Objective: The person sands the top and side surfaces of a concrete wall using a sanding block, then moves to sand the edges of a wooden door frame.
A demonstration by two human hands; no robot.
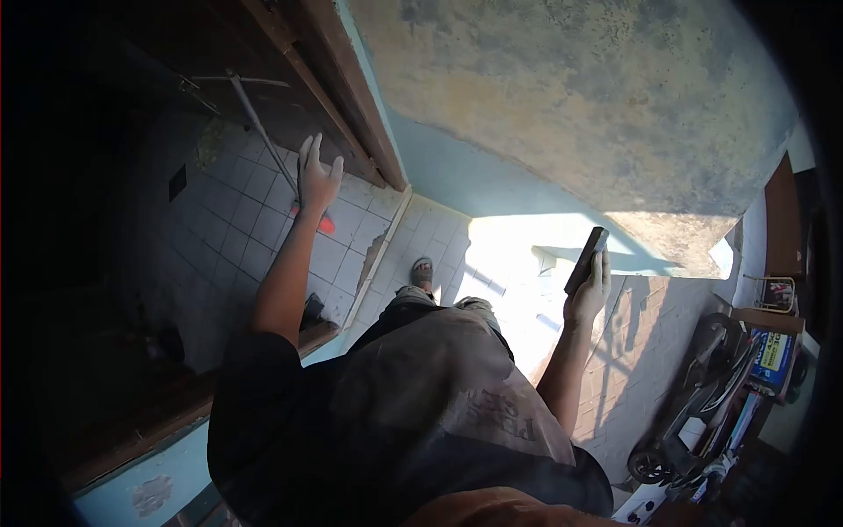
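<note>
My left hand (pixel 319 176) is raised over the tiled floor by the doorway, dusty white, its fingers apart and nothing in it. On the other side, my right hand (pixel 590 288) is wrapped round a dark flat block (pixel 587 262), held upright on its edge; the fingers lie along its far side. Ahead of me the patchy, stained wall (pixel 571 97) rises above a light blue band (pixel 492 176). Neither hand touches the wall.
A wooden door frame (pixel 351 97) stands at the left, with a long-handled tool (pixel 255 114) beyond it. The raised threshold (pixel 379 256) crosses near my sandalled foot (pixel 422 274). A parked motorbike (pixel 694 395) and a blue box (pixel 771 358) are at the right.
</note>
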